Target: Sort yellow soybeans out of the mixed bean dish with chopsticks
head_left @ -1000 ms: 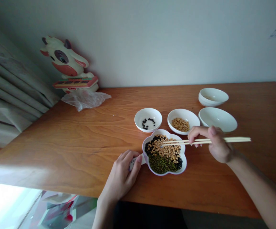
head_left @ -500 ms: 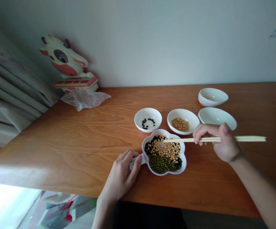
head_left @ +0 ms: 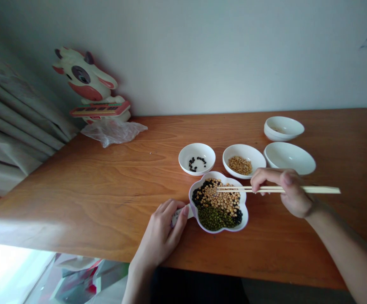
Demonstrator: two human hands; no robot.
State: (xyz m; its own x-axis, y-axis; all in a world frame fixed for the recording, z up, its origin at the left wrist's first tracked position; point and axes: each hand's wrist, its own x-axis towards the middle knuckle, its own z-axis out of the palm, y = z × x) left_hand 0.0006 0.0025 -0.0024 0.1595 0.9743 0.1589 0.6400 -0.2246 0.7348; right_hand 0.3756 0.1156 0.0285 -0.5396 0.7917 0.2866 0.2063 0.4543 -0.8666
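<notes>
Mixed beans [head_left: 217, 202] fill a flower-shaped dish [head_left: 245, 211] under chopsticks [head_left: 316, 190] in the right hand [head_left: 289, 192].

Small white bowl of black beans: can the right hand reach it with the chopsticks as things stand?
Probably yes: the right hand holds the chopsticks over the flower-shaped dish, close to the white bowl of black beans, with only the dish's rim between.

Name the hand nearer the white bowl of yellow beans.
Right. The right hand is just in front of the white bowl, holding chopsticks; the left hand is farther off, beyond the flower-shaped dish.
</notes>
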